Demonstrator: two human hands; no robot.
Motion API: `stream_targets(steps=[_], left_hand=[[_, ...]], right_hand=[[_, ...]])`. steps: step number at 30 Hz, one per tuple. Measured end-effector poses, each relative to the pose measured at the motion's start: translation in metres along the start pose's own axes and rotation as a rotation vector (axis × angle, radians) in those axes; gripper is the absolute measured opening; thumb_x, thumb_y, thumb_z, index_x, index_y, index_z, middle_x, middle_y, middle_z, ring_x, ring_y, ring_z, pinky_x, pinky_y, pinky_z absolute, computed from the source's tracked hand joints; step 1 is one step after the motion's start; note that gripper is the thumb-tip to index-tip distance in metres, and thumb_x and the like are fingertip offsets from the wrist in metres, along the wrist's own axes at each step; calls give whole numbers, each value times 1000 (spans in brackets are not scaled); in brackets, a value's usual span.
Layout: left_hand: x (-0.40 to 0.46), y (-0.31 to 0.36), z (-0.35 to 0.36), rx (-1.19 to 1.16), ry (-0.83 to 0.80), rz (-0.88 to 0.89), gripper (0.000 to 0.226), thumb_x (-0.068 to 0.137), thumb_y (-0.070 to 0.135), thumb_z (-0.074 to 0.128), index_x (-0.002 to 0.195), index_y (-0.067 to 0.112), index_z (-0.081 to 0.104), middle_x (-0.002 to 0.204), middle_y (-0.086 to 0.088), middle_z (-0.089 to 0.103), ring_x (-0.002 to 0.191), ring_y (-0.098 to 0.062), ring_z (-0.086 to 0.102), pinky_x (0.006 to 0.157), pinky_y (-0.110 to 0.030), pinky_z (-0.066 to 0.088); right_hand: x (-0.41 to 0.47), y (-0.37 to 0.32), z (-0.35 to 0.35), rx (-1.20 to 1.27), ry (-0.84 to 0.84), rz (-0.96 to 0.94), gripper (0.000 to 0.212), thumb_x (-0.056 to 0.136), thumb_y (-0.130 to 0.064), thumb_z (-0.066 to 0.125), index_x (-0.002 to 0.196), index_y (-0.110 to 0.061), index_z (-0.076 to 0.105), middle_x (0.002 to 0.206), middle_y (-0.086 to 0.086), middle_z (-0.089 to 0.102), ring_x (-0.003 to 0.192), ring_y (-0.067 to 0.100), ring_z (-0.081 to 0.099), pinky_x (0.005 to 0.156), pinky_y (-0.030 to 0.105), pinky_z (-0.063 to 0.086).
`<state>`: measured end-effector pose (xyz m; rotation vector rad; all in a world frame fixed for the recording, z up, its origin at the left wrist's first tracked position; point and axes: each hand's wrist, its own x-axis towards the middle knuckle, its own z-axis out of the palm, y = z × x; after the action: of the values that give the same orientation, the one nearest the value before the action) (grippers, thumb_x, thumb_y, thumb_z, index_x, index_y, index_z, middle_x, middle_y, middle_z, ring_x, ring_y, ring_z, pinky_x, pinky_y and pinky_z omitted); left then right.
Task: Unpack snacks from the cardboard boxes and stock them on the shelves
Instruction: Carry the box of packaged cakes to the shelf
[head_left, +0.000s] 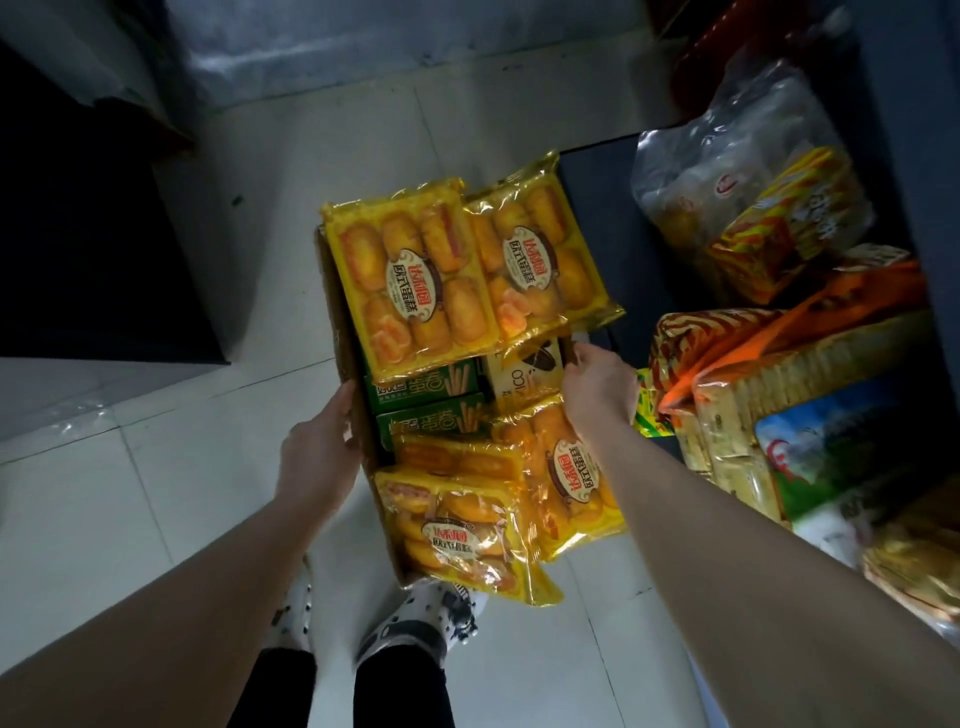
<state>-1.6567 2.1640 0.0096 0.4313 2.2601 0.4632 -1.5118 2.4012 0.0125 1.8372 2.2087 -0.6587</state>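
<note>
Count of snacks in the open box

Five yellow cake packs (410, 280); two green boxes (426, 387); one beige box (530, 376); one cardboard box (332, 291).

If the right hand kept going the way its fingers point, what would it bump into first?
The right hand points up the picture, toward the far end of the box. First in its way is probably the yellow cake pack just ahead of its fingertips, though depth is hard to judge from above.

Pale tiled floor (156, 493) underfoot
White spotted shoes (410, 623) stand on it below black trouser legs (400, 691) (a dark cabinet (78, 234) looms at left).
</note>
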Motion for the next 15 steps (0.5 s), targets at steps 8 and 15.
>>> stream_targets(steps=[8, 15], left_hand=[[-46, 92, -82, 419, -202, 175, 40, 97, 11, 52, 137, 17, 54, 123, -11, 67, 106, -28, 64, 84, -39, 55], [-124, 195, -170, 666, -179, 736, 33, 95, 21, 62, 127, 17, 60, 129, -7, 60, 108, -26, 63, 86, -34, 54]], right_hand=[[-77, -34, -110, -94, -94, -429, 27, 100, -15, 58, 124, -17, 68, 121, 2, 68, 107, 21, 63, 92, 37, 53], [-184, -46, -233, -221, -114, -519, 44, 103, -17, 48, 147, -23, 46, 134, 3, 57, 118, 25, 49, 98, 37, 40]])
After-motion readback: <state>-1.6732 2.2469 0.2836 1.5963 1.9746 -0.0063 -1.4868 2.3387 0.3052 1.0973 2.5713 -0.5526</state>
